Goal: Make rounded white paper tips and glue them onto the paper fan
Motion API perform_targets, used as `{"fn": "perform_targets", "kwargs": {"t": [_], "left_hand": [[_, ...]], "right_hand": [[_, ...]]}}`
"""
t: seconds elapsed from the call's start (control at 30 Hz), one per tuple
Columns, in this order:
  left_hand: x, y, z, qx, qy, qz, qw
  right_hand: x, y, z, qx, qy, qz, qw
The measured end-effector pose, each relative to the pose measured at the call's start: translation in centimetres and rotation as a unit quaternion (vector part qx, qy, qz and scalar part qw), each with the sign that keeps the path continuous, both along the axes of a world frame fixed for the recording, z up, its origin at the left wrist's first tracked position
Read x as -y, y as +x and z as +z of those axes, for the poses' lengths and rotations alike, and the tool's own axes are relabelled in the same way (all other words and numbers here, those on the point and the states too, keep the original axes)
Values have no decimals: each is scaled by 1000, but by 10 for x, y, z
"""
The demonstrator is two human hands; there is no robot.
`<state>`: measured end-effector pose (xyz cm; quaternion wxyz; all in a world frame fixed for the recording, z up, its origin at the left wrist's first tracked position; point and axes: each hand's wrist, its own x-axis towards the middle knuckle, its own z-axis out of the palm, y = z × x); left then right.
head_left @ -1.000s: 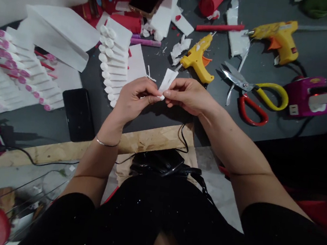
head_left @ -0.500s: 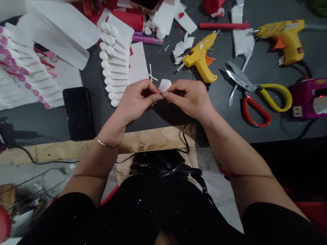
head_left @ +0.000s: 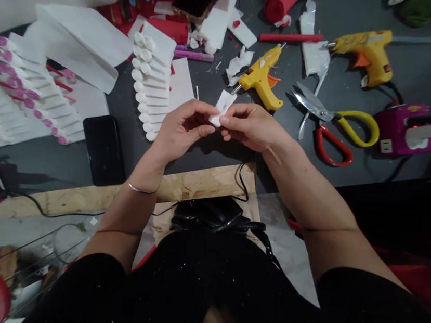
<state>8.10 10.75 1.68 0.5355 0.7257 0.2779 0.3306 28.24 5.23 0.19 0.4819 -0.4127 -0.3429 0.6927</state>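
Observation:
Between my two hands is a small piece of white paper (head_left: 226, 100), its flat end sticking up and its lower end bunched or rolled. My right hand (head_left: 249, 125) pinches it between thumb and forefinger. From the other side, my left hand (head_left: 184, 126) has its forefinger on the paper and its thumb close under the bunched end; the other fingers are curled and partly hidden. Just beyond the hands lies a yellow glue gun (head_left: 264, 77). A row of white rolled paper pieces (head_left: 151, 88) lies left of my left hand.
Scissors (head_left: 323, 112) with red and yellow handles lie to the right, below a second glue gun (head_left: 370, 52). A purple power socket (head_left: 404, 129) stands at the right. On the left are a black phone (head_left: 103, 150) and pink-tipped white pieces (head_left: 31, 92). Red paper rolls (head_left: 282, 2) lie at the back.
The white paper has turned and stands higher between the fingers, showing its bunched end. My left thumb has drawn away from my right fingertips, and the right hand has rotated slightly.

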Motion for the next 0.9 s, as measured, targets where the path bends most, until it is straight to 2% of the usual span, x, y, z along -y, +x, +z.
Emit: {"fn": "perform_targets", "kwargs": {"t": [0.13, 0.37, 0.53, 0.7, 0.9], "left_hand": [[-1, -2, -2, -10, 53, 0, 999], [-6, -3, 1, -27, 88, -2, 996], [-4, -2, 5, -52, 62, 6, 997], [-2, -1, 3, -41, -9, -9, 999], [-2, 0, 2, -39, -60, -10, 997]], "right_hand": [[0, 1, 3, -24, -16, 40, 999], [0, 0, 4, -13, -9, 59, 998], [0, 0, 1, 26, 16, 33, 999], [0, 0, -1, 65, 44, 3, 997], [4, -4, 1, 178, 109, -49, 977]]}}
